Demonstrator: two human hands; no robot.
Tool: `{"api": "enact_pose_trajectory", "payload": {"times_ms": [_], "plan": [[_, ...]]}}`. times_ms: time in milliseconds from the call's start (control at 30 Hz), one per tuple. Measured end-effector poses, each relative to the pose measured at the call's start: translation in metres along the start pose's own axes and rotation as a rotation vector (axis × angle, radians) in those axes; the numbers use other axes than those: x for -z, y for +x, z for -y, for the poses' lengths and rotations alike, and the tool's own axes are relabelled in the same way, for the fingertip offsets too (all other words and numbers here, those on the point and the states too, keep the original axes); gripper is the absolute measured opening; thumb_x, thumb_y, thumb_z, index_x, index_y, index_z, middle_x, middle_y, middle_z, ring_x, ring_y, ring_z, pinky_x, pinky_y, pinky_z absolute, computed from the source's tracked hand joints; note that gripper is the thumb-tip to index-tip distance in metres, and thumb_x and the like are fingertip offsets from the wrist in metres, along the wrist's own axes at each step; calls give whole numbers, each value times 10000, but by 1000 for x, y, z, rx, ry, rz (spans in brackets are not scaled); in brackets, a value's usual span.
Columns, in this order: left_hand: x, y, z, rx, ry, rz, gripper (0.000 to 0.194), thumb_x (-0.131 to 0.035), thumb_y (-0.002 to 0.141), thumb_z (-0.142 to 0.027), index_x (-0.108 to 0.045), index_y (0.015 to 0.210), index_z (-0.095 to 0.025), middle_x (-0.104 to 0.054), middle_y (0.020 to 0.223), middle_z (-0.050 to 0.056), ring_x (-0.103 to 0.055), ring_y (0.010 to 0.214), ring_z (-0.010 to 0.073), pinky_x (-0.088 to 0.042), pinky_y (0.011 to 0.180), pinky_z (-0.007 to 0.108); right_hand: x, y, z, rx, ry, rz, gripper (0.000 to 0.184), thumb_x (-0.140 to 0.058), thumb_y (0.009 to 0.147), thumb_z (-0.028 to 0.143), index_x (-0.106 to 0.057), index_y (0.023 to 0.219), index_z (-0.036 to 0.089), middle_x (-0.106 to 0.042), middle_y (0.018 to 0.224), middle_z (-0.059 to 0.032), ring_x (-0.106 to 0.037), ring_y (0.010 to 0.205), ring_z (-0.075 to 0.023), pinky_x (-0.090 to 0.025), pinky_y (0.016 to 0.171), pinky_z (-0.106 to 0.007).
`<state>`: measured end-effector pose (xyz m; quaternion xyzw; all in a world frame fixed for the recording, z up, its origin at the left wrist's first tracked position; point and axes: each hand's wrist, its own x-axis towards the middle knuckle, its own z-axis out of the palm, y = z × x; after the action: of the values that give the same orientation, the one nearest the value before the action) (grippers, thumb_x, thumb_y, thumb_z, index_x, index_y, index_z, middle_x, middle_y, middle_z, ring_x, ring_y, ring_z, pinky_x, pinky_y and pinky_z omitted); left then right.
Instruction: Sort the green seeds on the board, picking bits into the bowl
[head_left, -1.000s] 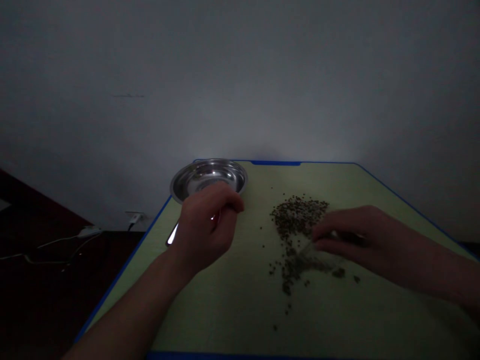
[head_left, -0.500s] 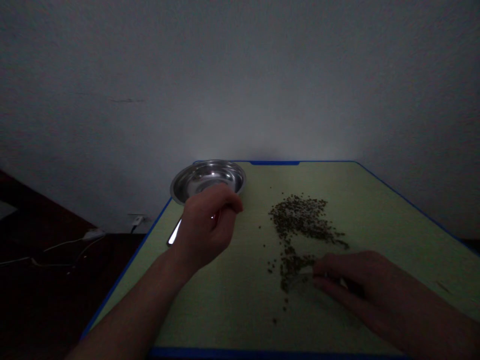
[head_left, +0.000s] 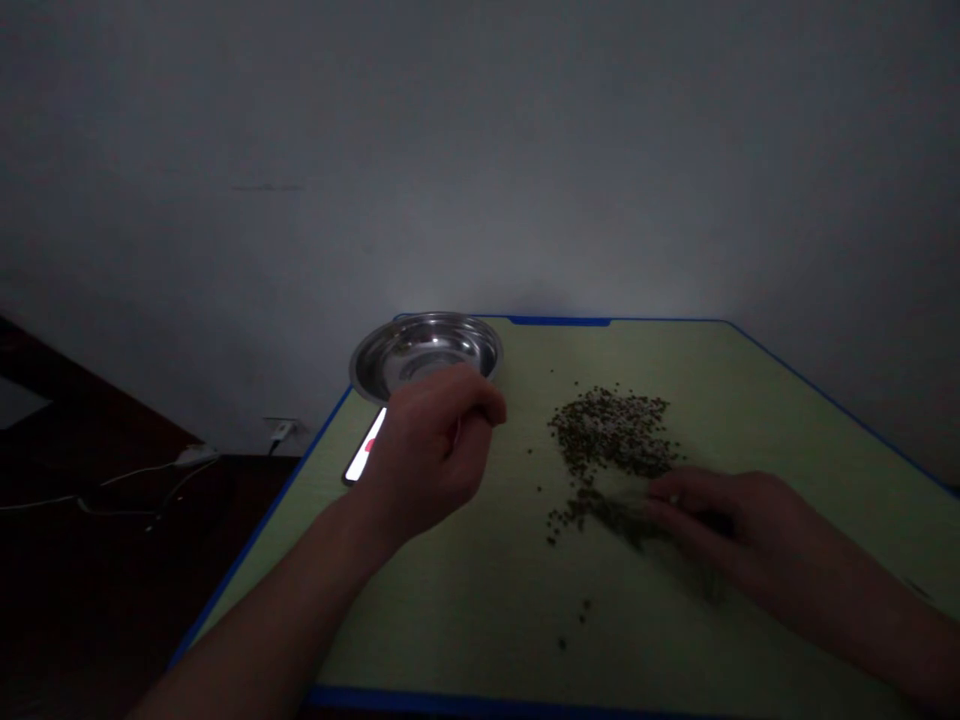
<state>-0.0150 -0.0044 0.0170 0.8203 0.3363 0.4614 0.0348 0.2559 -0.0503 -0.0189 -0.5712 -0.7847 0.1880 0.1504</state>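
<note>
My left hand [head_left: 435, 445] is held above the table, curled into a closed fist, and whatever it may hold is hidden. My right hand [head_left: 742, 520] is low over the table, thumb and fingers pinched on a thin, pale, see-through thing that motion smears too much to name. Its far end is among small dark grains or beans [head_left: 611, 430], which lie in a loose heap with some whitish bits mixed in. A strand of these grains beside the right fingertips is blurred. A few stray grains [head_left: 562, 644] lie nearer the front edge.
A shiny metal bowl [head_left: 367, 372] stands at the table's back left corner, partly behind my left hand. A phone [head_left: 361, 458] with a lit screen lies below it. The pale green table [head_left: 480, 620] has a blue edge. A plug [head_left: 280, 432] and cables are at left.
My right hand first came nearer to me, then moved back up a little, sweeping near grains toward the heap. My left hand keeps its closed pose. The view has shifted slightly.
</note>
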Motion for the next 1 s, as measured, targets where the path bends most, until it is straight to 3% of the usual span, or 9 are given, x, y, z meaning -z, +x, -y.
{"api": "enact_pose_trajectory", "payload": {"times_ms": [200,400,533,667,1000], "plan": [[0,-1,0,-8,1,-7,209,-440,724,-1,-539,689,-181,-524,581,-38,-478,520,92,-373,506,228,19,10,-17,-14,-31,-26,376,-431,896,526,-665,800,249,-671,634,-27,-597,513,-184,-413,490,-317],[0,0,2,-18,8,-13,210,-446,713,5,-539,684,-182,-513,580,-40,-474,524,91,-368,515,233,41,57,23,158,2,-48,285,-498,879,453,-673,833,232,-671,666,-10,-575,547,-152,-401,530,-291],[1,1,4,-16,20,-42,215,-437,706,1,-542,683,-185,-513,577,-39,-483,535,99,-372,527,239,30,102,53,317,-19,25,202,-550,853,316,-698,908,191,-690,725,-25,-590,624,-151,-401,601,-280],[1,1,4,-6,29,-32,212,-435,711,-4,-539,680,-185,-520,588,-36,-497,553,103,-380,535,237,10,131,64,400,4,118,165,-564,836,238,-712,892,190,-700,720,-9,-597,638,-136,-400,622,-260],[2,0,2,-4,8,-22,202,-445,722,-9,-547,687,-180,-529,606,-35,-495,562,97,-375,529,233,-8,149,61,525,27,240,149,-577,808,200,-723,809,172,-661,691,3,-546,636,-133,-371,600,-260]]}}
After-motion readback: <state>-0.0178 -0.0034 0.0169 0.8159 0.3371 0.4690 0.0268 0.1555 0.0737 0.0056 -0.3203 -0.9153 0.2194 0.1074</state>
